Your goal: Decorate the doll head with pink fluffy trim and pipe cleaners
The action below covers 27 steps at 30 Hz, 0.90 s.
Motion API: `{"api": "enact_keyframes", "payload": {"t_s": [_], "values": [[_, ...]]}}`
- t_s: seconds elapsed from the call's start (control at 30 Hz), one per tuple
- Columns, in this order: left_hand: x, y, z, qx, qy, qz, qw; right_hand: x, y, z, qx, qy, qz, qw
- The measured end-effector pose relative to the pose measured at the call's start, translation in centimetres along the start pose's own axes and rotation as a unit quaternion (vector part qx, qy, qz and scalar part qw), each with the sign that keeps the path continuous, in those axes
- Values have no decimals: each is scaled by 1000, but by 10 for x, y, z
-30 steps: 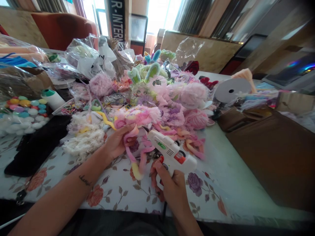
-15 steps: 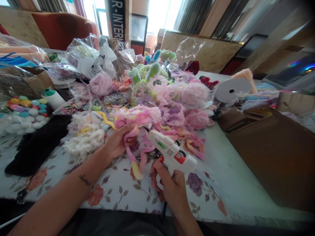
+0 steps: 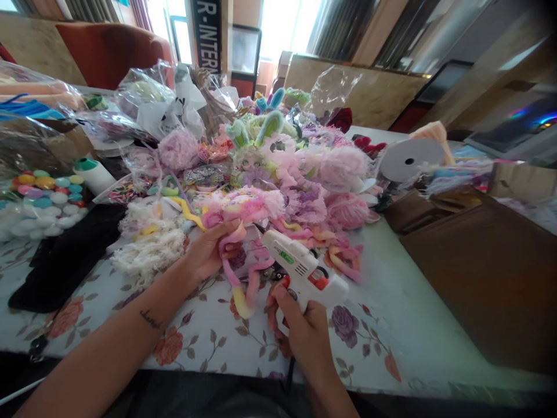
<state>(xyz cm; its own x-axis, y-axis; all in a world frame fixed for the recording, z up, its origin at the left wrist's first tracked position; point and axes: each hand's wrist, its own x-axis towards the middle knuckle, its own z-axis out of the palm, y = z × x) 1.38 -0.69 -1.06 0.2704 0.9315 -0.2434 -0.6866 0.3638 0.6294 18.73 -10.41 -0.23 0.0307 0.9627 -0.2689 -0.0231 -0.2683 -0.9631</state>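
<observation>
My right hand is closed around the handle of a white glue gun with a green label. Its dark nozzle points up and left, close to the fuzzy yarn in my other hand. My left hand pinches a thick pink and yellow strand of yarn, which hangs in a loop over the tablecloth. Just beyond the fingers lies a fluffy pink and white yarn bundle. Whether the nozzle touches the strand, I cannot tell. Cream curly yarn rests left of my left hand.
A doll with green ears sits amid pink yarn balls. A white spool and a large brown box stand to the right. At the left are a black pouch, a thread cone and bagged colourful pompoms.
</observation>
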Motion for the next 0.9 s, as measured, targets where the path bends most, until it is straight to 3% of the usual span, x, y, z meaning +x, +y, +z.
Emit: {"api": "enact_keyframes", "payload": {"t_s": [0.2,0.9], "values": [[1,0,-2,1,2,-4,1000,-2,-1,2,-19,-4,29,999],[2,0,0,-15,13,-5,1000,-1,-1,1,-15,10,16,1000]]}}
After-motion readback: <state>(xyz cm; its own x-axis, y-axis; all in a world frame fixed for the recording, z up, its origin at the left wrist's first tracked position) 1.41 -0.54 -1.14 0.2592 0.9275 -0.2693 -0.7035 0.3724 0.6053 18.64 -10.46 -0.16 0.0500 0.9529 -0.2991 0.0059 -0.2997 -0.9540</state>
